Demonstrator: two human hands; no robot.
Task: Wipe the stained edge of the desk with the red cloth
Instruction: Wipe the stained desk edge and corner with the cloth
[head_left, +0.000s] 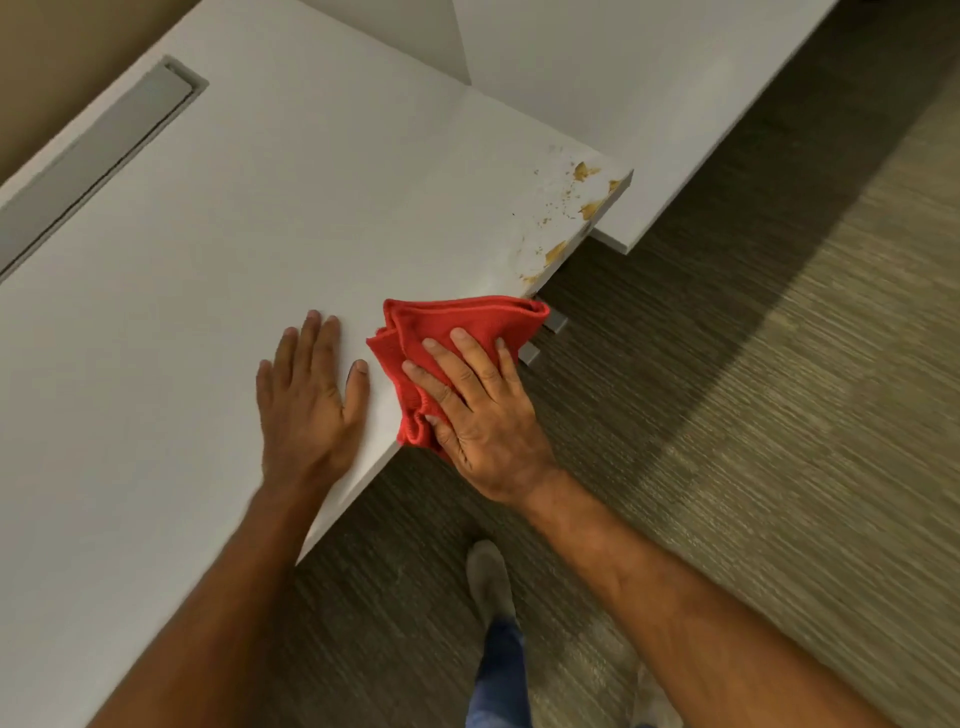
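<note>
A folded red cloth (457, 332) lies on the right edge of the white desk (234, 234). My right hand (478, 410) presses flat on the cloth, thumb tucked against its near fold, part of the hand overhanging the edge. My left hand (306, 405) rests flat on the bare desk top just left of the cloth, fingers spread, holding nothing. Orange-brown stains (569, 218) run along the desk's edge and far right corner, beyond the cloth and apart from it.
A grey cable-tray lid (98, 161) is set into the desk's far left side. A second white desk (649, 104) adjoins at the far right, slightly lower. Striped carpet (727, 415) lies below; my shoe (488, 577) and jeans leg stand by the desk.
</note>
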